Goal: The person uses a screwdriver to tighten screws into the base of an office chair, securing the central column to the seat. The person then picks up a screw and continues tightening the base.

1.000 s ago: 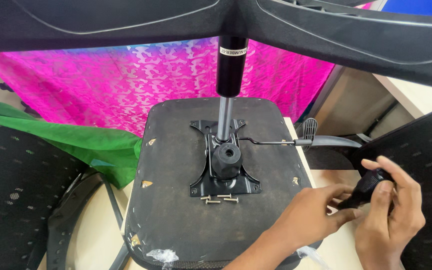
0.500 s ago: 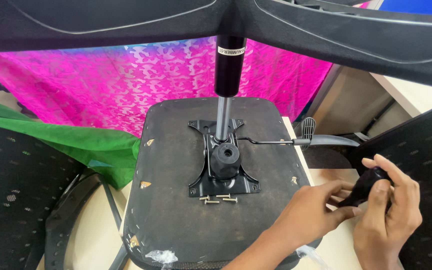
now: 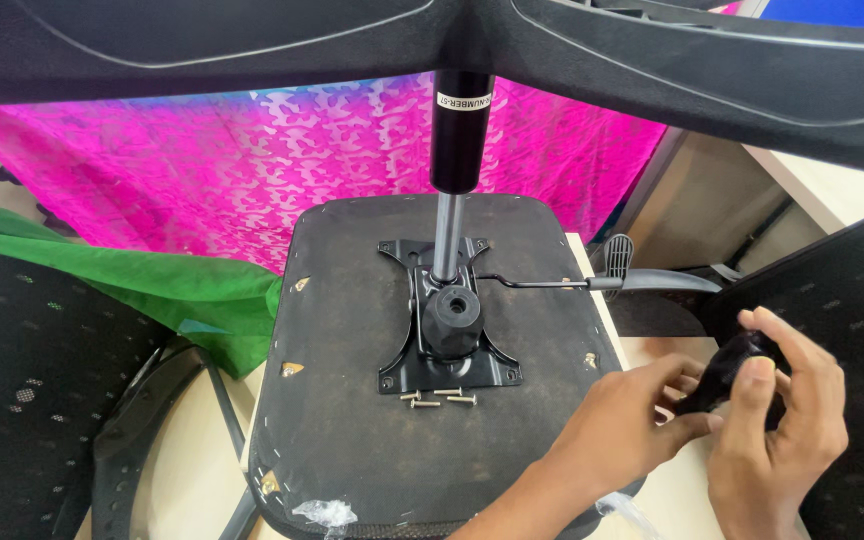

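Both hands grip a small black rounded plastic part [image 3: 737,368] at lower right: left hand [image 3: 632,435] pinching its lower end, right hand [image 3: 782,430] wrapped over its top.
Beside them lies an upturned black chair seat [image 3: 352,440] bearing a black metal mounting plate [image 3: 447,335], gas cylinder [image 3: 459,130], side lever [image 3: 612,282] and loose silver screws [image 3: 439,398]; pink patterned cloth [image 3: 252,170] and green cloth [image 3: 132,280] lie behind.
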